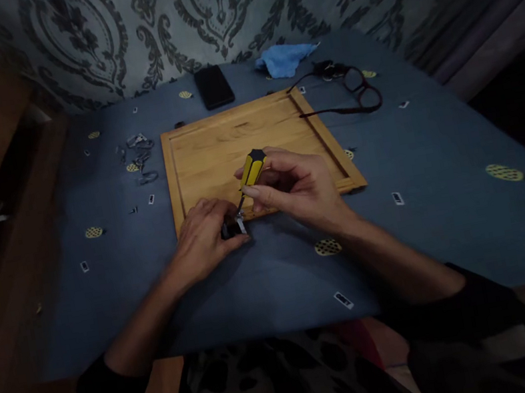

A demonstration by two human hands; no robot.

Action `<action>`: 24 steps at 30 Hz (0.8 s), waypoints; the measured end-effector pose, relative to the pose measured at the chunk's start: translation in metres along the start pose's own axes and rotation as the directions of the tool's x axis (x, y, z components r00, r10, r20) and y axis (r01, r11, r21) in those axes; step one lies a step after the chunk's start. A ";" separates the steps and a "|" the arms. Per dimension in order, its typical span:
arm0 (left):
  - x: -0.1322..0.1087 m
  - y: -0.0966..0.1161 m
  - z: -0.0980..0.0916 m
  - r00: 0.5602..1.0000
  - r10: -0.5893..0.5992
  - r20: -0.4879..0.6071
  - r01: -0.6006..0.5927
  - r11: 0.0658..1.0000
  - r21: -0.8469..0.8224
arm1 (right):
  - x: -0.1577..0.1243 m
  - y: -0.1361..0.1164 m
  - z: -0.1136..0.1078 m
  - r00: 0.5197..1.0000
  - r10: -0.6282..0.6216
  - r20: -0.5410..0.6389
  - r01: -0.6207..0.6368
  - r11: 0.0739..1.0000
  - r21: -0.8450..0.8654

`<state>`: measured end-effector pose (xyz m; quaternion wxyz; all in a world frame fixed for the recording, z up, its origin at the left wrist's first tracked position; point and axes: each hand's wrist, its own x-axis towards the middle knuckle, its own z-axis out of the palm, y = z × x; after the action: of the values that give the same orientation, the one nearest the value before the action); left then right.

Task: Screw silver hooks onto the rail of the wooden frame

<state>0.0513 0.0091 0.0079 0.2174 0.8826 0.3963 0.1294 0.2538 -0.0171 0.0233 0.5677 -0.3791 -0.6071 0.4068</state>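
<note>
My right hand (299,190) is closed around a yellow and black screwdriver (252,168), its shaft slanting down to the left. The screwdriver's tip meets a small metal piece (241,225) at the front edge of a wooden tray-like panel (215,157). My left hand (206,237) grips this piece, which has a dark part and a shiny silver part, between thumb and fingers. Its exact kind is hard to make out, as the fingers cover much of it. The panel lies flat on the table, with a raised frame round its edge.
Left of the panel lie several small metal parts (140,153) and a screw-like piece (133,210). Behind it are a black phone (214,86) and a blue cloth (285,59). Eyeglasses (368,106) rest partly over its right edge. A blue patterned cloth (443,239) covers the table.
</note>
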 end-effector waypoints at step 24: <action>-0.001 0.000 -0.001 1.000 0.012 -0.004 -0.012 1.000 -0.014 | -0.006 -0.003 0.003 0.991 -0.012 -0.131 0.012 1.000 -0.001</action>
<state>0.0500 0.0085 0.0084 0.2219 0.8832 0.3904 0.1350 0.2515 -0.0242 0.0234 0.6088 -0.4010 -0.5709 0.3776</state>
